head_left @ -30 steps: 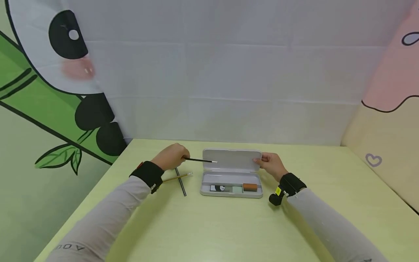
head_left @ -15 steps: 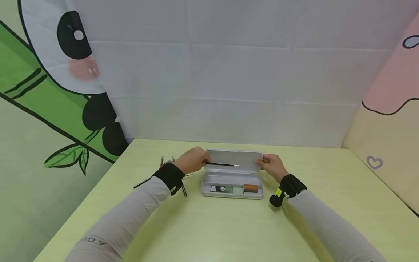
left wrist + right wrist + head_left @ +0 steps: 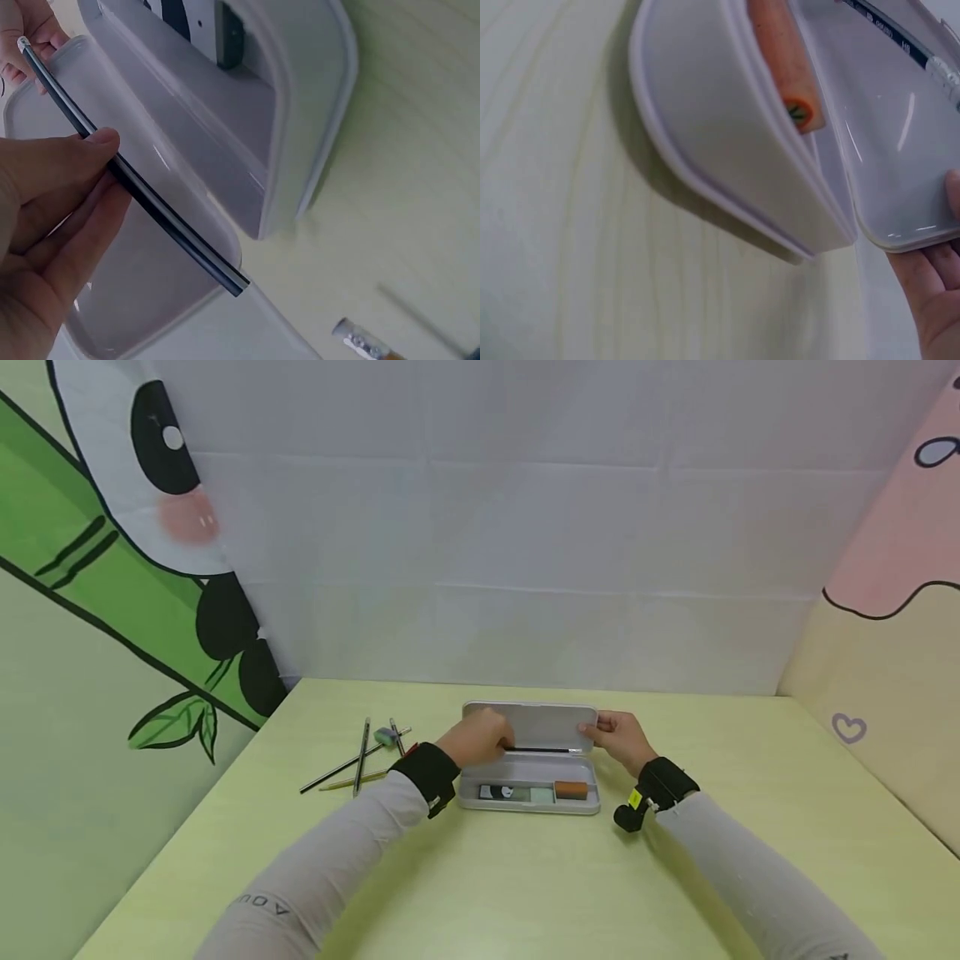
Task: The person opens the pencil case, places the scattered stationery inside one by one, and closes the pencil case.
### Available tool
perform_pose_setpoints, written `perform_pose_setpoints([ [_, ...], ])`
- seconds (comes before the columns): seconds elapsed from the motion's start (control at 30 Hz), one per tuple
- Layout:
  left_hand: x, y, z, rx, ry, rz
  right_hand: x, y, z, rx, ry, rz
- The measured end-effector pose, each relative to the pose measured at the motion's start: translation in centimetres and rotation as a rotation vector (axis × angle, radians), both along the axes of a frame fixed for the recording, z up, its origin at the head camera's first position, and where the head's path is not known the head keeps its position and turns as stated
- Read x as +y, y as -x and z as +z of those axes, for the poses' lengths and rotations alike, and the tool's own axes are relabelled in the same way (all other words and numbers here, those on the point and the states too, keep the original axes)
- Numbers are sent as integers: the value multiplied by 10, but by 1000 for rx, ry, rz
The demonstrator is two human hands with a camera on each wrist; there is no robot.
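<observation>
on the pale green table (image 3: 480, 893) the right hand (image 3: 618, 739) grips the pencil case (image 3: 531, 797) lid upright so the left hand (image 3: 480, 742), pinching a black pencil (image 3: 542, 749), can reach in.

Both hands (image 3: 480, 739) forward, fingers curled

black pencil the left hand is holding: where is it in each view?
Head: black pencil at centre, level, in front of the open lid, held by the left hand.
Left wrist: black pencil runs diagonally from upper left to lower centre.
Right wrist: only its end, top right corner.
Shared landmark: pencil case.
</observation>
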State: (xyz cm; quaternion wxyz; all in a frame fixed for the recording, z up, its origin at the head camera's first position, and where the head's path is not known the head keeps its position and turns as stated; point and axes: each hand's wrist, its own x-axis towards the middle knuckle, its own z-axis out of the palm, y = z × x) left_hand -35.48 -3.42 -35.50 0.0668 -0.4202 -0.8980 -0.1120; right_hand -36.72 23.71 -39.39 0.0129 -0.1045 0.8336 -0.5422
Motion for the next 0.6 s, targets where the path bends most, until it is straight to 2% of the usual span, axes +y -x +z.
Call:
perform_pose_setpoints([
  [0.13,8,2,-9,4,16,26,-1,-2,0,-4,3,-5],
  [0.33,16,3,-20,57,45,39,-3,-2,-3,-8,4,-8],
  [0.47,20,1,-22,79,58,50,-3,-1,-4,-5,9,2],
  [0.6,23,-3,-21,65,61,50,-2,0,-3,-11,27,1],
])
